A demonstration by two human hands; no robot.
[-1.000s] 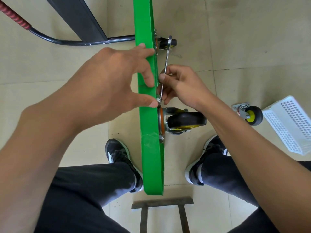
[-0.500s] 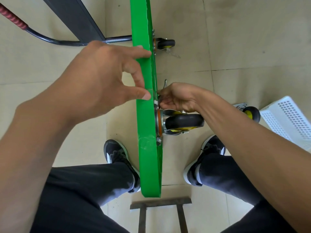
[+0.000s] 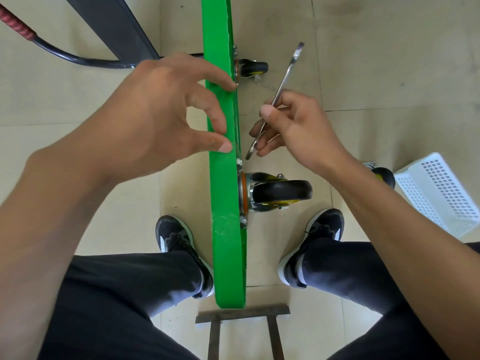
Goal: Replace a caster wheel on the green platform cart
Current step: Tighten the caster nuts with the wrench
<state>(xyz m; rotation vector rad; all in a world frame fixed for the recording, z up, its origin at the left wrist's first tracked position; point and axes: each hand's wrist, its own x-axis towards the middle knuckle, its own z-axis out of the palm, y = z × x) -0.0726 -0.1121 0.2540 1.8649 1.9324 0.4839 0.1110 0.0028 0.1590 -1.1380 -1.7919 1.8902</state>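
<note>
The green platform cart (image 3: 227, 229) stands on its edge between my feet. A black caster wheel (image 3: 281, 194) with a metal bracket and orange washer is mounted on its right face; a second caster (image 3: 253, 67) sits farther up. My left hand (image 3: 166, 110) rests on the cart's upper edge, fingertips and thumb touching the green deck. My right hand (image 3: 296, 126) holds a silver wrench (image 3: 280, 89) just right of the cart, its lower end a little above the mounting bolt (image 3: 239, 162). A loose caster (image 3: 381, 175) lies on the floor behind my right forearm.
A white perforated plastic basket (image 3: 439, 193) lies on the floor at the right. The cart's dark handle with a red grip (image 3: 15, 24) extends at the upper left beside a dark metal beam (image 3: 117, 24). A rusty metal frame (image 3: 244, 326) sits below the cart.
My right hand has lifted the wrench away from the caster's mounting bolt and swung it up and to the right. My left hand stays on the cart's edge.
</note>
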